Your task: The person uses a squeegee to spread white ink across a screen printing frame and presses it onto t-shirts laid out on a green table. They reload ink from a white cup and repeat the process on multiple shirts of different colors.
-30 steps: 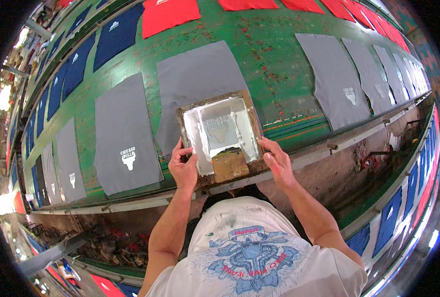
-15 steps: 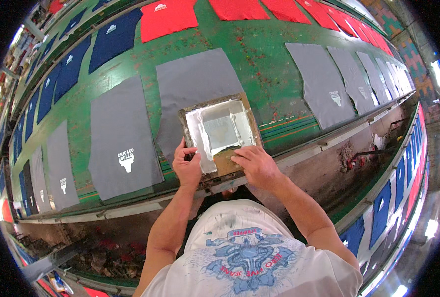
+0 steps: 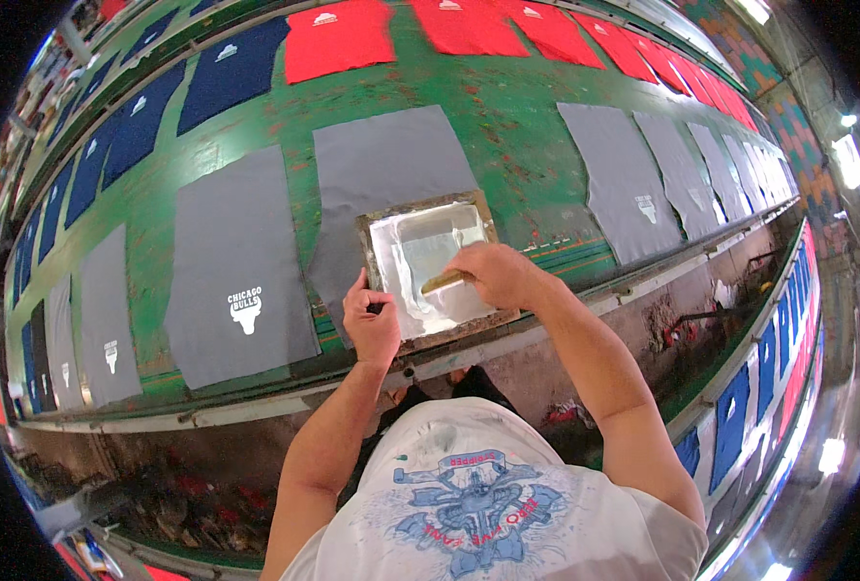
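Note:
A screen-printing frame (image 3: 420,206) with a dark, worn wooden rim lies over the near part of a grey fabric panel (image 3: 391,155). White ink coats the inside borders of its mesh. My left hand (image 3: 371,322) is closed around the frame's left rim near the lower corner. In my right hand (image 3: 500,275) is a squeegee (image 3: 442,282) with a tan edge, held tilted against the mesh about midway up the frame. The fingers partly cover the squeegee, and what lies under the mesh shows only faintly.
Left of the frame lies a grey panel (image 3: 233,242) with a white bull's-head print. More grey panels (image 3: 629,184) extend right along the green table (image 3: 522,145). Red panels (image 3: 338,44) and navy panels (image 3: 229,77) line the far side. A metal rail (image 3: 193,418) edges the table.
My right hand and the squeegee have moved away from the frame's near edge toward the middle of the mesh. The left hand keeps its grip on the left rim.

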Tool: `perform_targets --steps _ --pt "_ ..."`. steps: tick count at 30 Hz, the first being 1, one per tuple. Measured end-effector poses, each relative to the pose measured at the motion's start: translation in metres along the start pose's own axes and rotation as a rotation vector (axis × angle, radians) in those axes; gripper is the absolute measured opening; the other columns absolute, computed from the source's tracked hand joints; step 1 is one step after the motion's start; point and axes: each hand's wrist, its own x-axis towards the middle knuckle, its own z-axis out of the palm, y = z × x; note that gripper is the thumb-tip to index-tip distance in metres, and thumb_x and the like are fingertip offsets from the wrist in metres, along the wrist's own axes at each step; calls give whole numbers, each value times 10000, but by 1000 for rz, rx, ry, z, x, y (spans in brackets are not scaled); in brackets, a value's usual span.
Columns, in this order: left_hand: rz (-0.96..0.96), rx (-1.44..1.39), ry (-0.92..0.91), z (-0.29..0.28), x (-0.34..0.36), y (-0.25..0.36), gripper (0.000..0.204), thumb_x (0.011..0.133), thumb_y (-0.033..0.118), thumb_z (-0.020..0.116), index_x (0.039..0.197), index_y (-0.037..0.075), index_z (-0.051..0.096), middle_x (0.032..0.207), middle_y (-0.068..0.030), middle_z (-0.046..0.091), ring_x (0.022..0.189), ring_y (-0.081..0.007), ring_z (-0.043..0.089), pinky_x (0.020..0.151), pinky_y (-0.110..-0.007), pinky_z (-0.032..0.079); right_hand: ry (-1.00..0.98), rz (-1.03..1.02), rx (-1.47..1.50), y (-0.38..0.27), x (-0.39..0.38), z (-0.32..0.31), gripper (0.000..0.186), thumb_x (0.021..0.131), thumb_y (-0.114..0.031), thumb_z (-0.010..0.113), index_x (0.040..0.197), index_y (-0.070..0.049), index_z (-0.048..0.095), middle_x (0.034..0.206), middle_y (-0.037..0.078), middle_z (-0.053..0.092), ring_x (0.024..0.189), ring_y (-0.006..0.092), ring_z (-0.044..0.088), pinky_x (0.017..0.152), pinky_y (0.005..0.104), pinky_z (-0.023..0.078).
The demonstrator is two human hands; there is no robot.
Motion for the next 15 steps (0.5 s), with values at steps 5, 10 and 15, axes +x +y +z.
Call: perform_targets --steps 5,10,15 --pt "-16 -39 30 1 1 -11 118 842 -77 762 867 34 731 1515 -291 686 1516 -387 594 1234 -446 433 222 -42 -60 34 49 15 350 960 -4 641 1282 -40 774 1202 189 765 1214 439 687 1055 541 549" --pt "-29 -30 24 -3 1 -13 106 842 -80 759 824 15 715 1484 -307 701 1523 -376 594 1242 -460 427 276 -125 -87 32 55 19 438 912 5 655 1328 -68 771 1243 158 766 1224 399 692 1093 498 545" --pt "-11 62 8 -6 1 -2 119 822 -81 772 828 20 708 1459 -303 720 1492 -379 625 1224 -457 452 107 -107 -205 8 10 38 493 887 -18 705 1367 -110 769 1305 111 755 1222 359 703 1106 482 542"
